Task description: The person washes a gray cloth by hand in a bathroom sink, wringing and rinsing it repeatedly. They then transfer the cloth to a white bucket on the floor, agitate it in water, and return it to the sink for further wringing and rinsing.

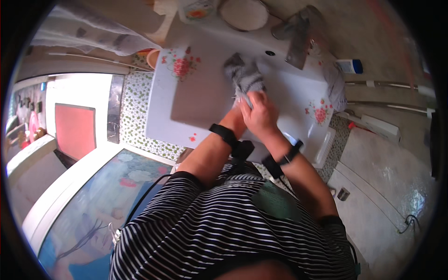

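Note:
Over the white washbasin, which has red flower decals, I hold a wet-looking grey and white striped cloth. It is bunched at my hands, and its far end hangs loose over the basin. My right hand is closed around the near end of the cloth, its knuckles up. Just left of it and partly beneath, my left hand presses against the same end. The left fingers are mostly covered by the right hand and the cloth, but the hand appears closed on it. Both wrists wear black straps.
A metal faucet rises at the basin's back right. Behind the basin stand a round white dish and a clear plastic container. A greyish cloth drapes over the right rim, near a blue-capped white tube and metal rails.

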Tool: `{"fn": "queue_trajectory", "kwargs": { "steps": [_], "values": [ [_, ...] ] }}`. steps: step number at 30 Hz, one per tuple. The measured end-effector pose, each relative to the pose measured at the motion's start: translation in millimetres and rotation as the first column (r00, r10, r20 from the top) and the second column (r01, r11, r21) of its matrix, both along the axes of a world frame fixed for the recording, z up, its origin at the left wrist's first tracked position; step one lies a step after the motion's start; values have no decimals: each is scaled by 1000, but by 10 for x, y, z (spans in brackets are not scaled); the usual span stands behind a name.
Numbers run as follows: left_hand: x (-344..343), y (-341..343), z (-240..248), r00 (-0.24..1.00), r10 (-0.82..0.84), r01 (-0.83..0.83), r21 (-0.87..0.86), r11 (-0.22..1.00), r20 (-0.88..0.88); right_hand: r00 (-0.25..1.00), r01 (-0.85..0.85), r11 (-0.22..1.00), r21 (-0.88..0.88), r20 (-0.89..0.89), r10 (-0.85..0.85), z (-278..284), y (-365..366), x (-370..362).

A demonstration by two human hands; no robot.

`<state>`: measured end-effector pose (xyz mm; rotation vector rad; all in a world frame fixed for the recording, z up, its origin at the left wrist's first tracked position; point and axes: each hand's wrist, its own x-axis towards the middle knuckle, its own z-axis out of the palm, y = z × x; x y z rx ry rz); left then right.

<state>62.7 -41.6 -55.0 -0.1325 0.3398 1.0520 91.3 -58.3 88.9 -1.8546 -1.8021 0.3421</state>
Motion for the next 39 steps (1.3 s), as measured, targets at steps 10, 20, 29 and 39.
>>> {"fn": "queue_trajectory", "kwargs": {
  "steps": [10,20,29,39],
  "values": [
    [-368,407,797,874,-376,201,-476,856,-307,947,185,958,-219,-220,-233,-165,126,109],
    [-348,345,1024,880,-373,268,-340,901,-293,689,133,873,-468,-590,-421,-629,634,689],
    [-683,307,1093,732,-518,317,-452,834,-442,239,-6,926,-378,-899,-366,-168,359,836],
    [-175,234,583,805,-431,423,-115,899,-408,985,-41,998,48,-165,48,70,-18,81]
  ]
}}
